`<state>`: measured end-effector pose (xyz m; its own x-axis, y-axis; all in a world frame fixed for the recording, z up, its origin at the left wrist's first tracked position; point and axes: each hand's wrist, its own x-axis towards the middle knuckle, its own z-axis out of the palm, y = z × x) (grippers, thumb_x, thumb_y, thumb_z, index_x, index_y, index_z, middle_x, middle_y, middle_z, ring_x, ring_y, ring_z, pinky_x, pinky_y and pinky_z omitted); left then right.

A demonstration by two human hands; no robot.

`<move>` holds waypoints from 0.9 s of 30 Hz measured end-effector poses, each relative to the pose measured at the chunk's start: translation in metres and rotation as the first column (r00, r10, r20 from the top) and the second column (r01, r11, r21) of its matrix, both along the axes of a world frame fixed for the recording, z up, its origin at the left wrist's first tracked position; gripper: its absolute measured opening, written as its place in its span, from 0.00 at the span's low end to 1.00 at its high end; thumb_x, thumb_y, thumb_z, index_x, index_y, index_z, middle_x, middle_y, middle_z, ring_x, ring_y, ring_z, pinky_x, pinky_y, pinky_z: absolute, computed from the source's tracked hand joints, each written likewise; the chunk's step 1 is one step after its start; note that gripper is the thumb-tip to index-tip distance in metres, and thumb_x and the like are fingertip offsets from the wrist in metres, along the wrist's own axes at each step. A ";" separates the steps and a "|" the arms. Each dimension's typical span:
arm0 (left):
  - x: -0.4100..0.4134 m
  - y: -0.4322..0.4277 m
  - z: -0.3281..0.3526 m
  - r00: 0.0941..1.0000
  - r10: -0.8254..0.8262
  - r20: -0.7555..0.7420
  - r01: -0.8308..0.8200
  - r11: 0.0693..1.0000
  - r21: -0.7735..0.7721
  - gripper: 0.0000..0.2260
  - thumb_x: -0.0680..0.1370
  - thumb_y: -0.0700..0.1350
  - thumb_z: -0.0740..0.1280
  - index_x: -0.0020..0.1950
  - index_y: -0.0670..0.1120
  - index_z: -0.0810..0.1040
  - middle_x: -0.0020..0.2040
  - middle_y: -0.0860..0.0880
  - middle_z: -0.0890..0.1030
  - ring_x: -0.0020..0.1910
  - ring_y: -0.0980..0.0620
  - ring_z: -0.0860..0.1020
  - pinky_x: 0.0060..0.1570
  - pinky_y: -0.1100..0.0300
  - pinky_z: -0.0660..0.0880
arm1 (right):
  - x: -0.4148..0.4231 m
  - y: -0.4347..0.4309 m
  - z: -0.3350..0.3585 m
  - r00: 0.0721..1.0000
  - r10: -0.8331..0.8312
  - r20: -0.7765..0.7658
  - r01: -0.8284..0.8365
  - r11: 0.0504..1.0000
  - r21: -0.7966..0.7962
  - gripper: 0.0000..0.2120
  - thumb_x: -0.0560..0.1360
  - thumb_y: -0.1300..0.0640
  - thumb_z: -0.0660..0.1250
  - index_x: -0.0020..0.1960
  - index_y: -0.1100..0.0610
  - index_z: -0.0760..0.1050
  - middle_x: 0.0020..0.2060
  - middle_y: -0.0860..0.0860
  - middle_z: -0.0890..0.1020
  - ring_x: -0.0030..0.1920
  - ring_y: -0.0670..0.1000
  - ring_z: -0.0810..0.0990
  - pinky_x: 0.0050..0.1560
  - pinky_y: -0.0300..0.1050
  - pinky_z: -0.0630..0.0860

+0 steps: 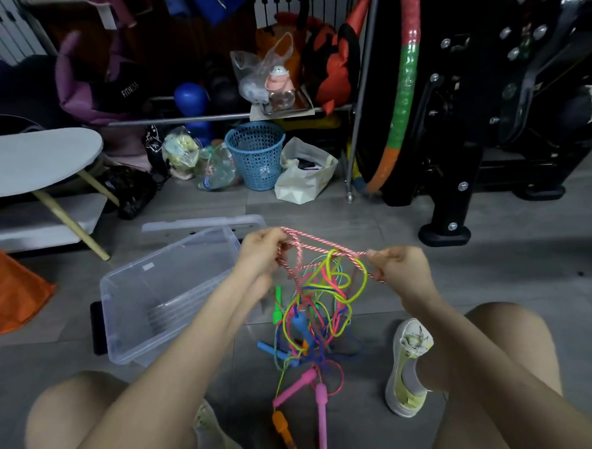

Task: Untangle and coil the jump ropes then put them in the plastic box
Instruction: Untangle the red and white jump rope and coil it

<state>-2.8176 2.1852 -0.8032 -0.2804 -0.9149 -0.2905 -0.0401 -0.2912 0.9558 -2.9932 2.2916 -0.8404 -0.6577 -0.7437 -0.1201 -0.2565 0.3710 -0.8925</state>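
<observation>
A pink-and-white braided rope (318,244) is stretched between my hands above the floor. My left hand (262,251) grips its left end and my right hand (401,270) pinches its right end. From it hangs a tangle of yellow, pink, green and blue jump ropes (321,302) reaching the floor. Pink handles (319,405), an orange handle (285,431) and blue handles (301,327) lie between my knees. The clear plastic box (154,300) stands open on the floor to the left, with nothing inside.
The box's clear lid (202,224) lies behind the box. A blue mesh basket (256,154) and bags crowd the back. A white low table (34,162) is at left, an orange cone (6,291) beside it. A black exercise machine (487,111) stands at right.
</observation>
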 end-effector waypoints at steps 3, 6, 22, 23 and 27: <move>0.012 -0.001 0.003 0.931 -0.266 0.248 0.305 0.943 -0.135 0.12 0.75 0.35 0.63 0.34 0.46 0.75 0.24 0.56 0.74 0.25 0.62 0.69 0.34 0.62 0.63 | -0.006 0.008 -0.002 0.996 -0.013 -0.086 0.012 1.000 -0.012 0.18 0.73 0.51 0.68 0.24 0.47 0.75 0.17 0.47 0.74 0.26 0.50 0.71 0.37 0.49 0.73; 0.009 0.000 0.010 0.833 -0.192 0.519 0.383 0.876 -0.292 0.13 0.74 0.36 0.63 0.31 0.47 0.71 0.29 0.51 0.71 0.31 0.57 0.67 0.35 0.61 0.63 | -0.003 0.005 0.002 0.993 0.066 -0.095 -0.071 0.997 -0.043 0.16 0.73 0.50 0.68 0.27 0.51 0.76 0.20 0.48 0.76 0.27 0.49 0.72 0.36 0.49 0.72; -0.015 -0.009 0.069 0.800 -0.264 0.539 0.499 0.791 -0.354 0.19 0.81 0.49 0.56 0.34 0.43 0.75 0.20 0.51 0.68 0.22 0.52 0.70 0.29 0.60 0.68 | -0.002 0.002 -0.005 0.968 0.100 0.230 -0.097 0.995 -0.026 0.18 0.77 0.61 0.64 0.28 0.61 0.70 0.16 0.49 0.74 0.16 0.41 0.66 0.17 0.31 0.60; -0.015 -0.013 0.078 0.907 -0.317 0.276 0.373 0.910 -0.180 0.19 0.82 0.46 0.53 0.35 0.41 0.74 0.19 0.50 0.69 0.21 0.51 0.72 0.30 0.59 0.72 | -0.004 0.005 -0.013 0.965 0.088 0.246 -0.094 0.995 0.012 0.19 0.77 0.60 0.64 0.27 0.60 0.70 0.18 0.51 0.75 0.16 0.42 0.66 0.17 0.31 0.58; -0.013 -0.017 0.089 0.925 -0.378 0.038 0.380 0.924 -0.046 0.16 0.82 0.39 0.53 0.39 0.40 0.75 0.22 0.50 0.74 0.26 0.51 0.73 0.33 0.60 0.75 | 0.000 0.013 -0.037 0.967 0.157 0.199 -0.178 0.980 0.092 0.14 0.74 0.63 0.67 0.31 0.59 0.73 0.25 0.55 0.73 0.24 0.49 0.66 0.19 0.33 0.59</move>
